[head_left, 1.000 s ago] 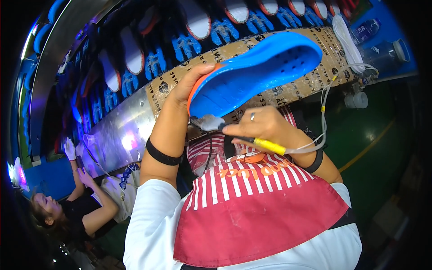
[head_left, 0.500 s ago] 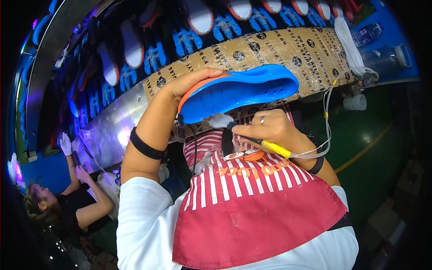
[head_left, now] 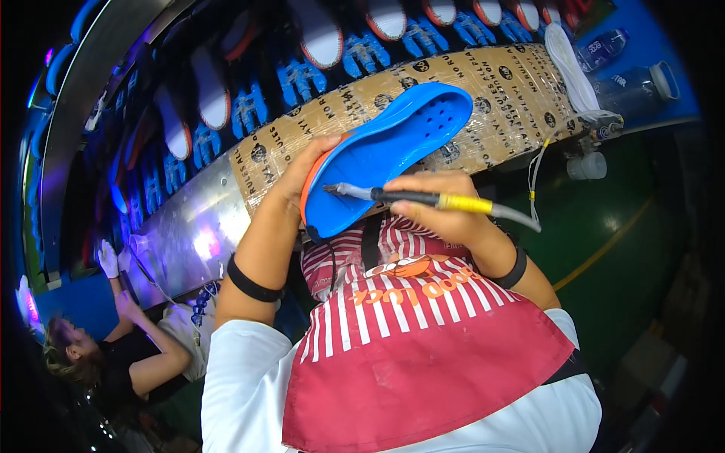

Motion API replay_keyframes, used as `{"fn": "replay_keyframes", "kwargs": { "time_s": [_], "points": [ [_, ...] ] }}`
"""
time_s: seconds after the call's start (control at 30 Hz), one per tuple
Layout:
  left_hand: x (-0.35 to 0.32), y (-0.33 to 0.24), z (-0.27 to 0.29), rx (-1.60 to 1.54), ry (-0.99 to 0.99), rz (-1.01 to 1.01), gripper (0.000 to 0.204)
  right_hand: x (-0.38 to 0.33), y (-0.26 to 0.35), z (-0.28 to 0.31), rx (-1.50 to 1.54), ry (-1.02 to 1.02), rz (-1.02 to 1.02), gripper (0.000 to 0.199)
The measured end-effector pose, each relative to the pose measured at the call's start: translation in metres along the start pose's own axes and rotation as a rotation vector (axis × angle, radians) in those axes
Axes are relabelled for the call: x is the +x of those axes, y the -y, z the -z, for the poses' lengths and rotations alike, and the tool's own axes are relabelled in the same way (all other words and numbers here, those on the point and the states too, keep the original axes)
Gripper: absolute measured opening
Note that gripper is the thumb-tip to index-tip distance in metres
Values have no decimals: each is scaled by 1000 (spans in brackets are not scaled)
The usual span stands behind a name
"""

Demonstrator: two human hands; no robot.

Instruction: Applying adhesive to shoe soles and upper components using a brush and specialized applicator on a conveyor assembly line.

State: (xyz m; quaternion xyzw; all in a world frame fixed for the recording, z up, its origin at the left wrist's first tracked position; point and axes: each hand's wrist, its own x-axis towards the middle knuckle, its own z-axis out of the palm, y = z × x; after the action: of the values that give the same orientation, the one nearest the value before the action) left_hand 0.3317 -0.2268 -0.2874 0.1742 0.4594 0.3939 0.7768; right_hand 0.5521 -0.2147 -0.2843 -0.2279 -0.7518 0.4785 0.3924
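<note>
My left hand [head_left: 308, 167] grips a blue shoe sole [head_left: 389, 143] by its orange-edged end. The sole is a hollow shell with raised walls and several small holes near its far right end, and it is tilted so its inside faces me. In my right hand [head_left: 449, 204] is a glue brush [head_left: 389, 195] with a black handle, a yellow-wrapped rear and a clear tube running from it. Its greyish bristles touch or hover just over the inner floor of the sole, near the orange-edged end. My left fingertips are partly hidden behind the sole.
Beyond my hands runs a cardboard-covered ledge [head_left: 498, 98]. Behind it stand rows of blue holders [head_left: 302, 79] and white shoe soles [head_left: 321, 38]. A dark bottle [head_left: 638, 87] and white sole [head_left: 568, 68] lie at right. A co-worker [head_left: 143, 340] sits at left.
The sole has turned so its right end points farther up and away, showing more of its inside. The brush has moved left from the near rim into the sole.
</note>
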Motion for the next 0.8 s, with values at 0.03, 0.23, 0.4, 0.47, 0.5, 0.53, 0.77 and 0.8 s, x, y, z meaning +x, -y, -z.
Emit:
{"fn": "replay_keyframes", "kwargs": {
  "time_s": [0.03,0.23,0.4,0.47,0.5,0.53,0.77,0.8],
  "points": [
    [-1,6,-3,-59,4,-25,54,-1,-3,3,63,-30,-84,20],
    [0,15,-8,-181,-59,-31,52,0,-12,27,125,-276,-322,18],
    [12,17,-6,-276,8,-74,55,6,-6,26,-207,-271,-118,24],
    [13,11,-9,-239,-48,-135,57,14,8,30,-289,-43,52,25],
    [14,9,-11,-207,-107,-189,60,13,8,30,-207,-41,41,24],
    [13,6,-14,-196,-93,-197,60,14,8,32,-125,-38,35,24],
    [-25,-13,-46,-59,-355,-670,76,6,37,79,-74,-357,-73,22],
    [-32,-15,-51,-36,-377,-792,76,4,42,86,-85,-359,-114,22]
  ]
}}
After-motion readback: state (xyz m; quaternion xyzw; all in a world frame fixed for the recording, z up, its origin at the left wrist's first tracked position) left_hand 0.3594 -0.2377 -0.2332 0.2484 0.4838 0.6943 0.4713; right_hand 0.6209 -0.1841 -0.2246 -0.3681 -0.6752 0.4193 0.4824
